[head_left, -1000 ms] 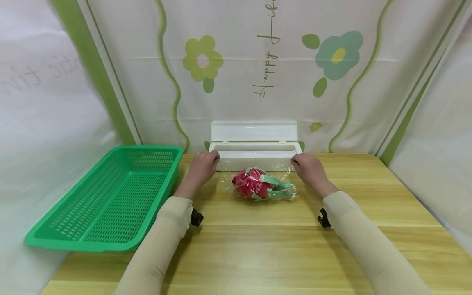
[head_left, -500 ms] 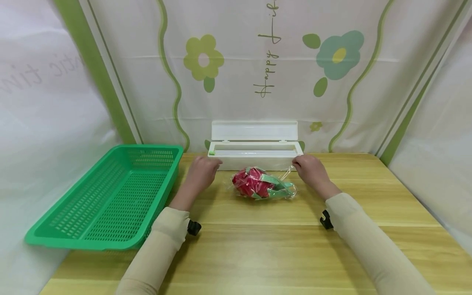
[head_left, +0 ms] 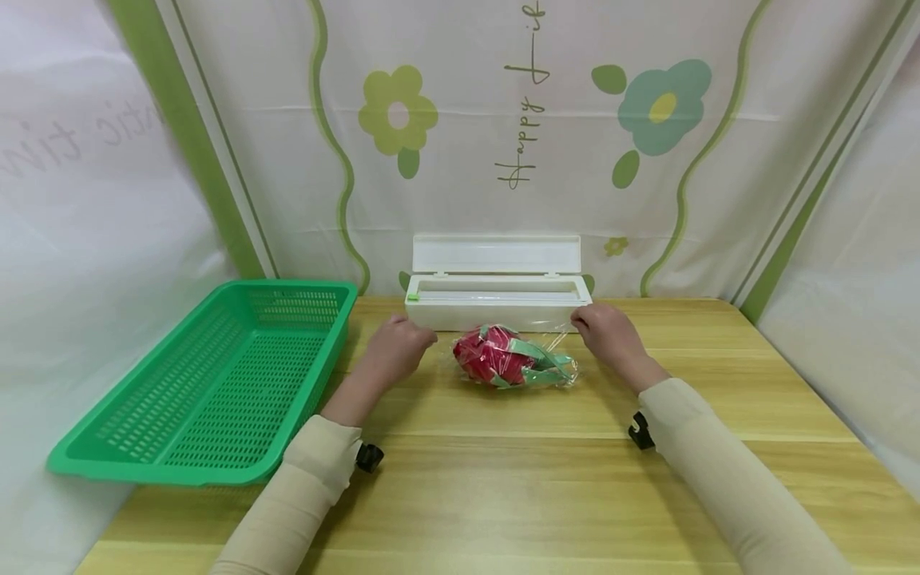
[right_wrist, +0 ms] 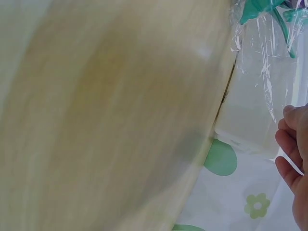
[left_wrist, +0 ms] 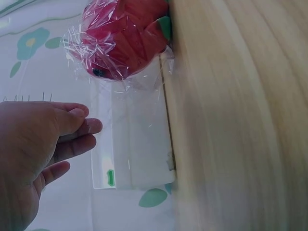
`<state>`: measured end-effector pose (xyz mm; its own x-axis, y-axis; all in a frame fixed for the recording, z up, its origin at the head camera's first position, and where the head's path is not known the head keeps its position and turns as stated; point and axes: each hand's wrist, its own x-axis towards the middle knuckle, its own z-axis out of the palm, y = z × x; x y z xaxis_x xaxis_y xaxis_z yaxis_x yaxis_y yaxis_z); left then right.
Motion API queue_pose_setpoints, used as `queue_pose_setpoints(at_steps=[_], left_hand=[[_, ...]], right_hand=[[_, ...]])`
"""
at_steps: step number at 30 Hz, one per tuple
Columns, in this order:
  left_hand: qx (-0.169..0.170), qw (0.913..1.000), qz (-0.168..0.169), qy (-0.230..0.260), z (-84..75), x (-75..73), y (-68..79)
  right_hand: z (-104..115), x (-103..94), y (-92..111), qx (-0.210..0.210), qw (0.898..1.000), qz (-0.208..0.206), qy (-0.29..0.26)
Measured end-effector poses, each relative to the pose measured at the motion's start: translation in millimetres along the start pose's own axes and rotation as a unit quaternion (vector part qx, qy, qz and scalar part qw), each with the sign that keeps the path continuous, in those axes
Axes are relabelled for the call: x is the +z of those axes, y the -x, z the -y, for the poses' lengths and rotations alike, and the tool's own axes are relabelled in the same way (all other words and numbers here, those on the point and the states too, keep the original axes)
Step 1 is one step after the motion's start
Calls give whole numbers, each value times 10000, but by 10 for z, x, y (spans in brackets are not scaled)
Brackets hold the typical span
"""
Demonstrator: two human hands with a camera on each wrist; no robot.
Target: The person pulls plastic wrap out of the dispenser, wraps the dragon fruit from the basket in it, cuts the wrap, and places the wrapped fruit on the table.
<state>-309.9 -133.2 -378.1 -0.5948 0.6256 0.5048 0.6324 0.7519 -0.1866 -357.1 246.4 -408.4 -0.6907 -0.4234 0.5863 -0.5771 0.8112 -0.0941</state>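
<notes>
A dragon fruit (head_left: pixel 492 355), red with green scales, lies on the table in front of a white cling film box (head_left: pixel 503 314), loosely covered by clear cling film (right_wrist: pixel 266 72). At the film's right side, my right hand (head_left: pixel 609 331) pinches a corner, with taut creases running from its fingertips to the fruit. My left hand (head_left: pixel 398 349) is left of the fruit, thumb and forefinger pinched together at the film's faint left edge; the other fingers are slightly bent in the left wrist view. A green slider (head_left: pixel 413 297) sits at the left end of the box's cutter bar.
A large green plastic basket (head_left: pixel 309 435) stands on the left of the wooden table (head_left: pixel 503 495). Behind the box, its raised lid (head_left: pixel 496 254) leans near a patterned cloth backdrop (head_left: pixel 467 160).
My left hand has come back from the box's left end toward me, uncovering the green slider. The right hand has drawn back slightly, still pinching film. The fruit stays put.
</notes>
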Motion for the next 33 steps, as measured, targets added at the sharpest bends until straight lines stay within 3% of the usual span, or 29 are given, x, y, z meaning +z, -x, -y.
queue_pose_setpoints(at_steps=[3, 10, 19, 33], left_hand=[[149, 9997, 201, 59, -26, -2, 20], [398, 9986, 237, 235, -79, 35, 43], [282, 9980, 390, 422, -123, 53, 50], [294, 9981, 369, 397, -120, 50, 88]], right_hand=[[-3, -1, 11, 10, 10000, 63, -10], [1, -20, 31, 16, 9999, 132, -78], [23, -73, 77, 37, 9996, 246, -150], [185, -204, 231, -795, 9966, 125, -160]])
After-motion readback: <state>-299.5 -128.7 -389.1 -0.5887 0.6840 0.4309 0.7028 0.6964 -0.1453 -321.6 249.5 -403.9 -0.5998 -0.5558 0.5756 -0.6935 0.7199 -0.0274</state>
